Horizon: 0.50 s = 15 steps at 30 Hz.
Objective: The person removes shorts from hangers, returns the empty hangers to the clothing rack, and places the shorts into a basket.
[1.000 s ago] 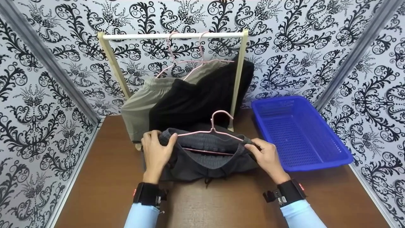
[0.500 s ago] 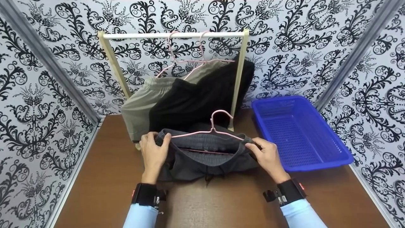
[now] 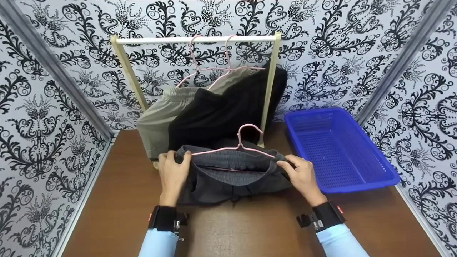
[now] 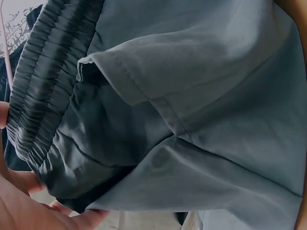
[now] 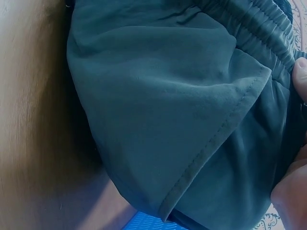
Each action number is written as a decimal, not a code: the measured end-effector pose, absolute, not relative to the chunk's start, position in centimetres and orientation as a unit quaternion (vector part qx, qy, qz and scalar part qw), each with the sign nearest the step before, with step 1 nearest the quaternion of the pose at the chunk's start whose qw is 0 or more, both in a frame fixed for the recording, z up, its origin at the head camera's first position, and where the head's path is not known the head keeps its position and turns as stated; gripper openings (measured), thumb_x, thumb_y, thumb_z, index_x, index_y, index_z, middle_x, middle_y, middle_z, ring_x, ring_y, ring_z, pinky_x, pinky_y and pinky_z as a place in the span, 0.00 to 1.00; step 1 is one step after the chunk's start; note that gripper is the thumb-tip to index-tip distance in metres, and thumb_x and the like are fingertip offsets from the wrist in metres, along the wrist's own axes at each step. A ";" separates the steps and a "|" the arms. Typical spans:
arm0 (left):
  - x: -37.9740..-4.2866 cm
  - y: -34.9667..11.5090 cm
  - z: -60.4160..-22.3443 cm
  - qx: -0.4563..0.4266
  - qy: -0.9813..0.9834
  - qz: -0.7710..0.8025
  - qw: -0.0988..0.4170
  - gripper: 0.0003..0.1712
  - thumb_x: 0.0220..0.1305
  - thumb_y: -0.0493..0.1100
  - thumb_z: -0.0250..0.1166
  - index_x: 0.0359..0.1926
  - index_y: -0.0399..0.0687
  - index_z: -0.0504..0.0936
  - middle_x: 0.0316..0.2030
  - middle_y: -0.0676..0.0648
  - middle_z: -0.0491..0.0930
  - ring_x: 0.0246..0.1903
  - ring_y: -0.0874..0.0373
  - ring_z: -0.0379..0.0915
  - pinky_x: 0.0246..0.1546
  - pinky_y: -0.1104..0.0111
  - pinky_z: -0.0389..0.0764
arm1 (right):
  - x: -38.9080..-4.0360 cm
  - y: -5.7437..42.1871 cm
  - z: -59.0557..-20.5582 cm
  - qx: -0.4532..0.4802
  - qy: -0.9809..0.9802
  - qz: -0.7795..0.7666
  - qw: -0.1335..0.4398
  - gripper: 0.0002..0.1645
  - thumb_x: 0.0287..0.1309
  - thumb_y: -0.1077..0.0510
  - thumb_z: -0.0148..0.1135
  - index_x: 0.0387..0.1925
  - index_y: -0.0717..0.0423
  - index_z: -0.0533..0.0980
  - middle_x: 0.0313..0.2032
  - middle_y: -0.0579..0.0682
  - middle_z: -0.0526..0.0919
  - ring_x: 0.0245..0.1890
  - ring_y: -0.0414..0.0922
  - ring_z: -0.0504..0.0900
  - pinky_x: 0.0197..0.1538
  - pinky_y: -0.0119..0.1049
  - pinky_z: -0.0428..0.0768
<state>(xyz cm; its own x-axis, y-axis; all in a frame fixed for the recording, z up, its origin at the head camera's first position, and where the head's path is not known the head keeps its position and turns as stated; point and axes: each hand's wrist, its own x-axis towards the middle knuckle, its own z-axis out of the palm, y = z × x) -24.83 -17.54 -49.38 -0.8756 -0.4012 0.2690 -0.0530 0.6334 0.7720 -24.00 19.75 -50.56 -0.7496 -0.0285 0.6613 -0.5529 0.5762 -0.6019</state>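
Observation:
Dark grey shorts (image 3: 217, 189) with a gathered elastic waistband are held up over the table, waist opening towards me. A pink hanger (image 3: 240, 147) sits within the waist, its hook standing above the fabric and its lower bar showing inside the opening. My left hand (image 3: 173, 175) pinches the left side of the waistband at the hanger's left end. At the opposite side my right hand (image 3: 300, 175) pinches the waistband near the hanger's right end. In the left wrist view, fingers (image 4: 29, 201) grip the waistband above a gaping pocket. The right wrist view shows the thumb (image 5: 301, 79) on the waistband.
Behind the shorts stands a rack with a white rail (image 3: 153, 40) and wooden posts. Beige shorts (image 3: 153, 125) and black shorts (image 3: 217, 117) hang there on pink hangers. A blue plastic basket (image 3: 342, 185) stands to the right on the brown table (image 3: 228, 235).
My left hand has shifted slightly left, drawing the waistband wider along the hanger. The opening looks flatter and broader. My right hand stays almost where it was.

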 end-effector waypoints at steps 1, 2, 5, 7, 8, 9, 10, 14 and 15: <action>-24.8 -17.5 -49.4 0.129 -0.877 -0.408 0.218 0.28 0.65 0.57 0.63 0.46 0.33 0.81 0.49 0.32 0.71 0.51 0.36 0.67 0.55 0.46 0.70 | -24.0 19.8 -50.6 0.175 -0.833 0.428 0.305 0.03 0.54 0.66 0.74 0.29 0.58 0.85 0.24 0.47 0.85 0.24 0.36 0.75 0.30 0.26 0.71; -24.8 -17.5 -49.5 0.129 -0.876 -0.407 0.225 0.27 0.65 0.57 0.64 0.45 0.34 0.82 0.48 0.33 0.71 0.51 0.36 0.66 0.54 0.46 0.70 | -24.0 19.8 -50.6 0.174 -0.833 0.431 0.301 0.03 0.54 0.66 0.74 0.29 0.58 0.85 0.24 0.47 0.85 0.24 0.35 0.75 0.30 0.25 0.71; -24.9 -17.6 -49.7 0.130 -0.872 -0.406 0.241 0.25 0.65 0.56 0.64 0.43 0.35 0.82 0.45 0.33 0.72 0.49 0.36 0.65 0.52 0.46 0.69 | -24.0 19.9 -50.7 0.170 -0.834 0.438 0.288 0.03 0.55 0.66 0.74 0.30 0.59 0.85 0.25 0.47 0.86 0.25 0.35 0.75 0.31 0.24 0.71; -24.9 -17.7 -49.8 0.132 -0.869 -0.409 0.246 0.24 0.66 0.55 0.63 0.42 0.35 0.82 0.44 0.33 0.72 0.48 0.36 0.65 0.50 0.46 0.69 | -23.9 19.9 -50.8 0.167 -0.836 0.439 0.283 0.02 0.56 0.66 0.74 0.30 0.59 0.86 0.25 0.47 0.86 0.25 0.35 0.76 0.31 0.24 0.71; -25.0 -17.7 -49.9 0.134 -0.867 -0.410 0.249 0.23 0.66 0.54 0.63 0.42 0.35 0.82 0.43 0.33 0.73 0.47 0.36 0.65 0.49 0.47 0.69 | -23.9 19.9 -50.8 0.166 -0.837 0.441 0.280 0.02 0.56 0.66 0.74 0.31 0.58 0.86 0.25 0.47 0.86 0.25 0.35 0.76 0.31 0.23 0.71; -25.0 -17.7 -50.0 0.137 -0.865 -0.412 0.251 0.22 0.66 0.53 0.63 0.41 0.35 0.82 0.42 0.33 0.73 0.46 0.36 0.65 0.49 0.47 0.70 | -23.9 19.9 -50.8 0.164 -0.837 0.441 0.278 0.02 0.56 0.66 0.74 0.31 0.58 0.86 0.25 0.46 0.86 0.25 0.35 0.75 0.31 0.24 0.71; -25.0 -17.8 -50.0 0.139 -0.864 -0.412 0.253 0.21 0.66 0.52 0.63 0.41 0.34 0.81 0.41 0.33 0.73 0.45 0.36 0.66 0.48 0.47 0.70 | -23.9 19.9 -50.8 0.164 -0.837 0.442 0.277 0.02 0.56 0.66 0.74 0.31 0.58 0.86 0.25 0.46 0.86 0.25 0.35 0.75 0.30 0.24 0.71; -25.1 -18.0 -50.2 0.152 -0.860 -0.416 0.253 0.19 0.67 0.49 0.61 0.40 0.34 0.80 0.41 0.32 0.74 0.45 0.35 0.67 0.47 0.45 0.72 | -23.9 20.0 -50.8 0.166 -0.837 0.446 0.270 0.02 0.55 0.66 0.74 0.30 0.59 0.86 0.24 0.46 0.85 0.24 0.34 0.74 0.29 0.24 0.71; -25.1 -18.0 -50.2 0.154 -0.860 -0.416 0.252 0.19 0.68 0.49 0.61 0.40 0.34 0.79 0.41 0.32 0.74 0.46 0.34 0.67 0.47 0.45 0.72 | -23.9 20.0 -50.9 0.166 -0.838 0.446 0.268 0.03 0.55 0.66 0.74 0.30 0.60 0.86 0.24 0.46 0.85 0.24 0.34 0.74 0.29 0.24 0.71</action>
<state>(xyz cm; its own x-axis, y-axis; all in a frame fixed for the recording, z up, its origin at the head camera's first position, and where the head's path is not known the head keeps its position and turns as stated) -25.14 -17.99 -50.20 -0.8254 -0.4747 0.3055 -0.0550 0.6062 0.7934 -23.90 19.97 -50.86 -0.8014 -0.0390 0.5969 -0.5172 0.5465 -0.6587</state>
